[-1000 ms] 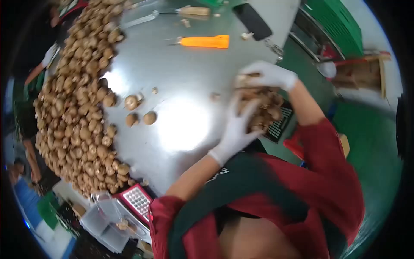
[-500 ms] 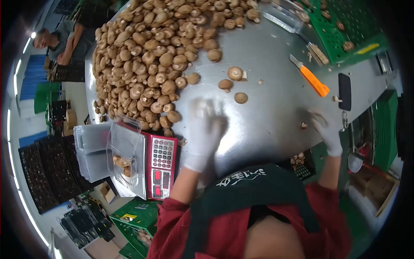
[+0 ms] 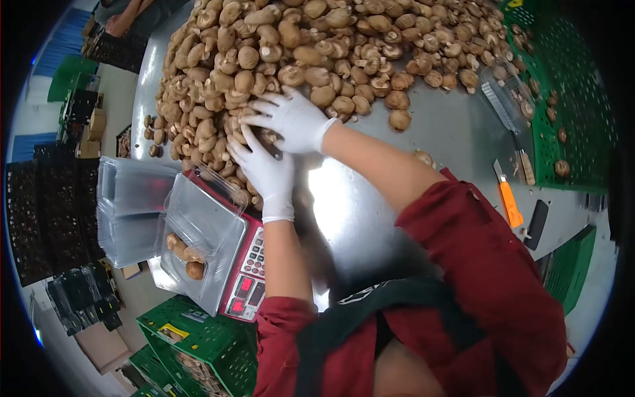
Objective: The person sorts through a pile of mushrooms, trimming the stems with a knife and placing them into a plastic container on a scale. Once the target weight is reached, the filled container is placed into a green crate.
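Both of my hands wear white gloves and reach to the near edge of a big heap of brown shiitake mushrooms (image 3: pixel 248 59). My left hand (image 3: pixel 266 173) touches the mushrooms with its fingers apart. Just above it, my right hand (image 3: pixel 294 122) lies on the heap, fingers spread, the arm stretched across the table. A few mushrooms show between the two hands; I see none firmly gripped. Left of my left forearm stands a red scale (image 3: pixel 246 264). On its plate is an open clear plastic box (image 3: pixel 215 215) with a few mushrooms (image 3: pixel 194 270) in it.
Stacked clear boxes (image 3: pixel 126 212) stand left of the scale. An orange-handled knife (image 3: pixel 509 202), a black phone (image 3: pixel 537 225) and a green crate (image 3: pixel 575 92) are on the right of the metal table (image 3: pixel 370 225). Green crates (image 3: pixel 198 331) stand below left. Another person's arm (image 3: pixel 126 18) is at top left.
Both hands moved onto the heap, the right one swinging far left across the table. The view shifted. Loose mushrooms that lay mid-table are no longer seen there.
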### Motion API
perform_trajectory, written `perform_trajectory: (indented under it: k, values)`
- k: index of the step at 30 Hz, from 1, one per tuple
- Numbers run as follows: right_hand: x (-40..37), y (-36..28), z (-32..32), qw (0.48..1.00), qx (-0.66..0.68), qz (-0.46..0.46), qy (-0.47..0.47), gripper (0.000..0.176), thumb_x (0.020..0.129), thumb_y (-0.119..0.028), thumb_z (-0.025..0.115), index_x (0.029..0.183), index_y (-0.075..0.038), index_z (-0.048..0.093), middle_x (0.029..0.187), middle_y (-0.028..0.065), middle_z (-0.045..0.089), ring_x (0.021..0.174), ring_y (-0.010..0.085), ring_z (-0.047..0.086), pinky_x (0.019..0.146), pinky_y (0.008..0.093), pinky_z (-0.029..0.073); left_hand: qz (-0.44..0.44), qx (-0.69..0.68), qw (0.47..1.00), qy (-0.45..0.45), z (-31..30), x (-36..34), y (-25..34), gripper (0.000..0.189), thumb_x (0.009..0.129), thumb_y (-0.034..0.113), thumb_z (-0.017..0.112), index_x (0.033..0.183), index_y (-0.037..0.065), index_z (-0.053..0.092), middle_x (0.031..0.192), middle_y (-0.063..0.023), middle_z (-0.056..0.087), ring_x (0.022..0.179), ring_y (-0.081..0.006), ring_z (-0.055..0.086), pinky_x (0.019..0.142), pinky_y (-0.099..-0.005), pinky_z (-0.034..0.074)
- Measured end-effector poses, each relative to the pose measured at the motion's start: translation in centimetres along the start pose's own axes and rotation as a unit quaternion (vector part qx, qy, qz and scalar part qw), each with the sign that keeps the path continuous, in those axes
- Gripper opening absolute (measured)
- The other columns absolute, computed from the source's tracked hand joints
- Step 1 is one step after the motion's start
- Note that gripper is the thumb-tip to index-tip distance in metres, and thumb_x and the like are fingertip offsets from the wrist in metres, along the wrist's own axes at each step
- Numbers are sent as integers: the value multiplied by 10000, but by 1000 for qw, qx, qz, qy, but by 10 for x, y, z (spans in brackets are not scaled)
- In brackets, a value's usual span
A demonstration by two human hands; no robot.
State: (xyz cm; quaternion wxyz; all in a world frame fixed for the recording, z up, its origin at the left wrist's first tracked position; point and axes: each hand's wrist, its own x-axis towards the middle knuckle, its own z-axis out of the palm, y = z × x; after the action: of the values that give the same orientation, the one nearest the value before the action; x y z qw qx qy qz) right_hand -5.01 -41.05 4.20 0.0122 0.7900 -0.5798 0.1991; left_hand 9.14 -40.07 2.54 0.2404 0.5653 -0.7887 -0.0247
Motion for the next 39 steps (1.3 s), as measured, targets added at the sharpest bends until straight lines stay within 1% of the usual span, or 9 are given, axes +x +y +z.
perform_trajectory:
  k: [4,9,13,17,22,27,31,33,39]
  values:
    - [-9,14,-30,994,50,44,-86,649,789,-219,620,1421,-264,481,1404,52,517,1347,233,432,1060,494,386,-2,0,999,-39,8,-6,17,882,755,305,757,1496,112,320,1460,-312,314,1394,-471,272,1121,-595,243]
    - [-69,64,-35,997,-7,82,-5,524,767,-313,614,1283,-224,608,1349,42,558,1316,242,457,974,479,428,113,-37,991,-64,23,-31,60,815,742,266,677,1495,206,370,1463,-258,356,1335,-488,326,1119,-630,206]
    - [-123,92,-64,981,-74,176,-28,581,761,-386,663,1316,-234,585,1399,67,511,1295,271,467,1033,521,376,165,-63,979,-102,16,-41,98,817,730,118,624,1499,205,364,1457,-267,366,1312,-519,338,1114,-632,201]
    - [-169,96,-75,971,-19,236,-5,613,787,-356,679,1374,-248,543,1421,108,482,1332,319,427,1073,502,365,242,-134,951,-140,29,-71,127,520,720,92,635,1238,140,633,1490,-269,341,1336,-475,352,1108,-591,255]
    - [-205,63,-80,965,-10,259,31,620,787,-315,694,1382,-238,539,1429,124,470,1384,359,364,1098,487,352,289,-199,918,-186,0,-84,122,501,726,53,657,1224,93,622,1451,-273,377,1338,-489,349,1120,-555,293]
    - [-229,45,-87,958,19,282,54,465,797,-301,690,1238,-160,644,1427,120,488,1371,346,386,1124,485,317,144,-259,952,-82,-38,-43,84,531,736,-52,549,1252,66,595,1384,-234,457,1318,-411,403,1107,-485,340]
    - [-205,48,-100,963,82,246,67,355,851,-318,652,1153,-135,690,1366,104,558,1328,320,443,1120,482,318,157,-116,980,40,-13,13,27,536,795,100,637,1319,47,535,1389,-286,429,1281,-453,432,1092,-525,346]
    - [-173,59,-96,966,93,219,97,358,866,-327,638,1166,-138,687,1364,101,562,1320,317,448,1114,475,325,99,-128,986,-41,8,36,24,626,809,203,690,1385,63,489,1420,-290,399,1287,-457,424,1102,-535,329]
    - [-71,104,-50,960,121,248,38,763,800,-417,682,1488,-268,390,1450,189,441,1313,367,451,1137,467,305,81,18,992,-99,25,67,41,929,761,560,726,1471,97,347,1406,-240,429,1291,-392,444,1097,-617,262]
